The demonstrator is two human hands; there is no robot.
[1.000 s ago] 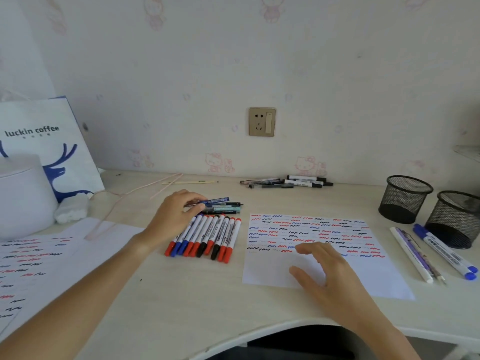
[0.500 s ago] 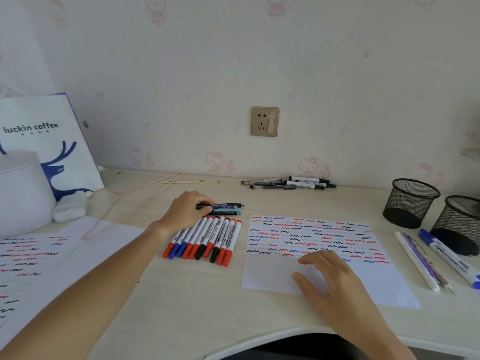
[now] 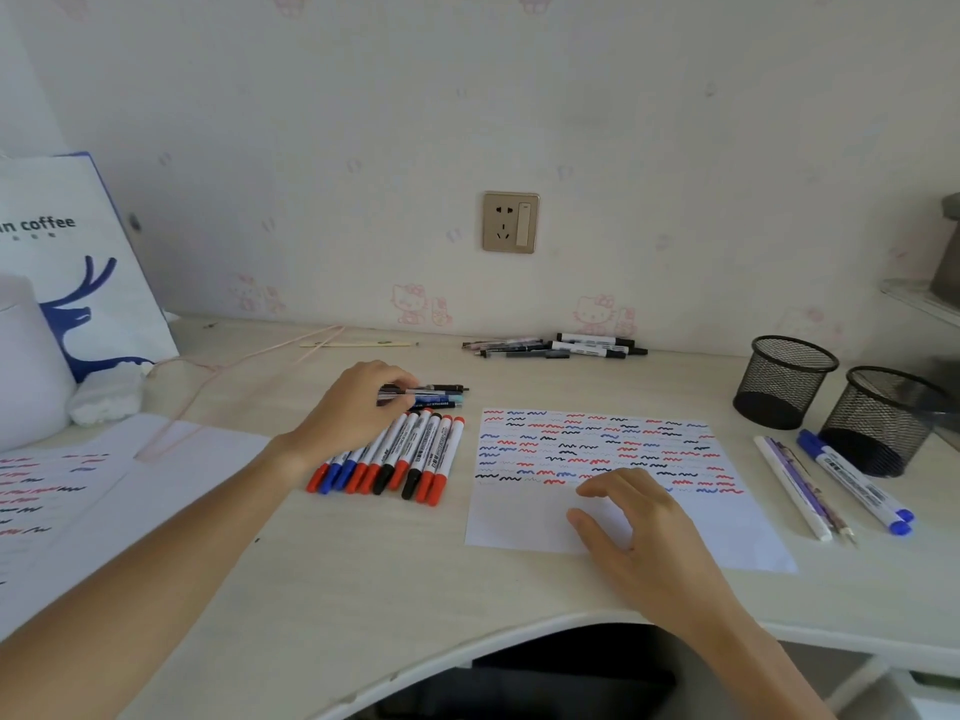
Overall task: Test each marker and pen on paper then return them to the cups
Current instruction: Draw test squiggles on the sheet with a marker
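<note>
**Desk of pens, left hand at the small stack**

A pale wooden desk [image 3: 322, 574] runs along a wall papered with faint pink cartoon cats, a brass-coloured socket [image 3: 510, 222] set in it above the hands.

Head view: the left hand [image 3: 349, 414] reaches forward, its fingers curled over the near ends of a small stack of pens [image 3: 434, 397] that lie crosswise; whether it actually pinches one cannot be told. Just below that hand, partly under the palm, a row of red, blue and black markers [image 3: 405, 459] lies side by side, caps toward the person. The right hand [image 3: 636, 532] rests on the lower, blank part of the test paper [image 3: 597, 449], fingers loosely bent and spread, holding nothing. The sheet's upper part is filled with red, blue and black squiggles. To the right of the right hand lie a white pen, a purple pencil and two blue-capped markers [image 3: 857, 483], and beyond them stand two black mesh cups [image 3: 784, 381]. Far ahead of both hands, against the wall, another group of pens [image 3: 561, 347] lies. Left of the left arm are more scribbled sheets [image 3: 47, 491] and a white coffee bag [image 3: 67, 262].
</note>
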